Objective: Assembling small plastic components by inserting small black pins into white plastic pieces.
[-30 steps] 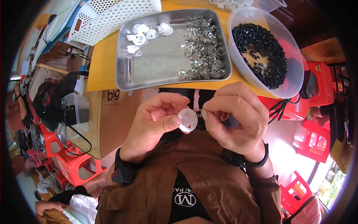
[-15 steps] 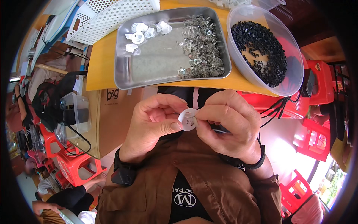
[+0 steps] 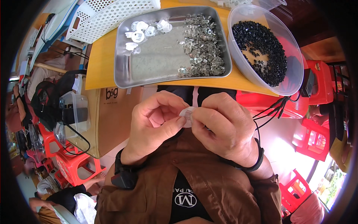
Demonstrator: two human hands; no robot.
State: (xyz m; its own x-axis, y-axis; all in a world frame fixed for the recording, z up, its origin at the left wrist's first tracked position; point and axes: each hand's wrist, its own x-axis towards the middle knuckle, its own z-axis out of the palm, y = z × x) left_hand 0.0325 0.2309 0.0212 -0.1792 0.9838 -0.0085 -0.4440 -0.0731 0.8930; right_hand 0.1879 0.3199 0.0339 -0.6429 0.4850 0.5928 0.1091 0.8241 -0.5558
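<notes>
A small round white plastic part [image 3: 186, 116] is held in front of my chest, below the table's near edge. My left hand [image 3: 154, 125] pinches its left side between thumb and fingers. My right hand [image 3: 225, 128] closes over its right side, and the fingers cover that part of it. Whether the right fingers also hold a smaller piece is hidden. Beyond my hands, a metal tray [image 3: 123, 76] holds several similar white parts [image 3: 138, 36] at its upper left. Many small clear pieces [image 3: 203, 48] are heaped along its right side.
Right of the tray, a clear plastic tub [image 3: 294, 71] contains small black pieces [image 3: 266, 56]. A white perforated basket [image 3: 112, 18] stands behind at left. Below the table are a cardboard box [image 3: 117, 123], red stools [image 3: 76, 166] and black cables [image 3: 276, 112]. A person sits at lower left.
The white part has turned in my fingers and rises slightly. My right fingers have shifted left over it and now cover more of it.
</notes>
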